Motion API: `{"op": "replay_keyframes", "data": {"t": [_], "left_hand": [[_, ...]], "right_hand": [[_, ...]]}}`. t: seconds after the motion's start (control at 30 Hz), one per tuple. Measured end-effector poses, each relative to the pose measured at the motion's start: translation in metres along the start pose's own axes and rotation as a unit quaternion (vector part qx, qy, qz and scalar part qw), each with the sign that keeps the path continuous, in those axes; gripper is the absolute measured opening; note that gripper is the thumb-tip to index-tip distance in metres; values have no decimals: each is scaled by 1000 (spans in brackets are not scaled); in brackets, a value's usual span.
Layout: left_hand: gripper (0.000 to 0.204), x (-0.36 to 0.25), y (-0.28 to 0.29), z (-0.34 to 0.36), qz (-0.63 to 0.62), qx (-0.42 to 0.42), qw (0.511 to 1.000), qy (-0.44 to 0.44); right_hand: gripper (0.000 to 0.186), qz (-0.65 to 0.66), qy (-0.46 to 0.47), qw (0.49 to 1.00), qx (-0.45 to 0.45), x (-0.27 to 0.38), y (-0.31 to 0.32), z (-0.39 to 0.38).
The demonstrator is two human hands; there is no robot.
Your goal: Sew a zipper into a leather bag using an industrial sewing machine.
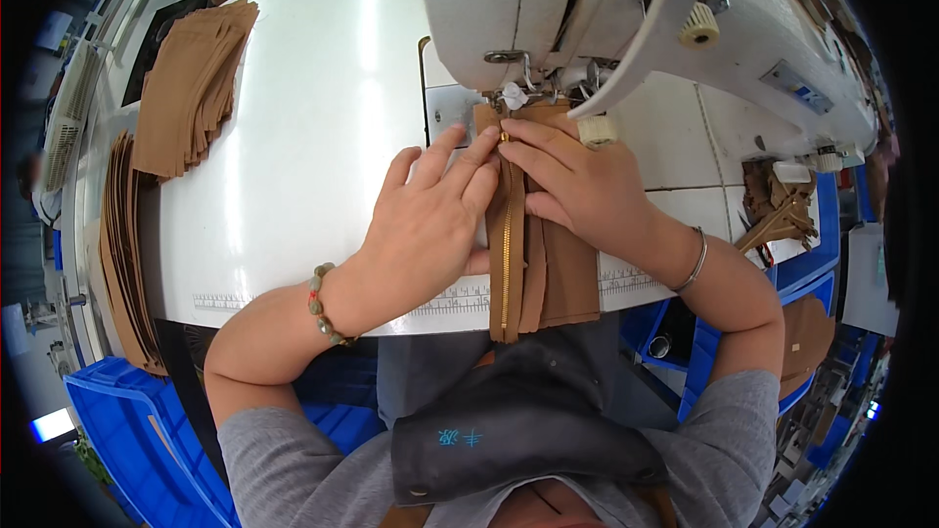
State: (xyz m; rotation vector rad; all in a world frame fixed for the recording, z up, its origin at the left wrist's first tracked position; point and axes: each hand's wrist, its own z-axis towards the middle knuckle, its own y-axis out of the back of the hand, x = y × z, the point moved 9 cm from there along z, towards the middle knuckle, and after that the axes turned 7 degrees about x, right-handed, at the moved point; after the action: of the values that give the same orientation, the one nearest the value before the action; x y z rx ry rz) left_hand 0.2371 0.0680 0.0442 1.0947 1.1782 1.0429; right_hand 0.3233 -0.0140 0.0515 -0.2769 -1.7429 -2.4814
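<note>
A white sewing machine [626, 10] stands over brown fabric pieces [565, 284] with a gold zipper [506, 254] running lengthwise; their top end is at the presser foot [511, 100]. My left hand [425, 215] lies to the zipper's left, fingers spread, index fingertip on the zipper tape near the foot. My right hand [587, 186] rests on the fabric to the zipper's right, fingers extended, fingertips beside the zipper pull [505, 137]. The needle's tip is too small to make out.
Brown fabric stacks [191, 88] lie at the table's [313, 59] left. Brown scraps and zippers [773, 210] sit at the right. Blue bins [127, 401] flank the table, below at left and at right. A ruler strip [254, 298] runs along the front edge.
</note>
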Motion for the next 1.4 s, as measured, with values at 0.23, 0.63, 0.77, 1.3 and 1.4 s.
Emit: {"op": "replay_keyframes", "data": {"t": [0.23, 0.63, 0.77, 1.3, 1.4], "left_hand": [[82, -1, 0, 1, 33, 9, 999, 9], [86, 3, 3, -1, -28, -34, 999, 10], [87, -1, 5, 0, -18, -58, 998, 2], [81, 4, 2, 4, 24, -70, 997, 9], [81, -3, 2, -1, 38, -66, 997, 11]], "right_hand": [[46, -6, 29, 999, 31, 0, -8, -4], [40, 8, 32, 999, -6, 2, -6, -6], [42, 10, 38, 999, 3, 2, -6, -5], [52, -17, 17, 1000, 7, 1, -12, -8], [53, -8, 27, 999, 28, 5, -13, -11]]}}
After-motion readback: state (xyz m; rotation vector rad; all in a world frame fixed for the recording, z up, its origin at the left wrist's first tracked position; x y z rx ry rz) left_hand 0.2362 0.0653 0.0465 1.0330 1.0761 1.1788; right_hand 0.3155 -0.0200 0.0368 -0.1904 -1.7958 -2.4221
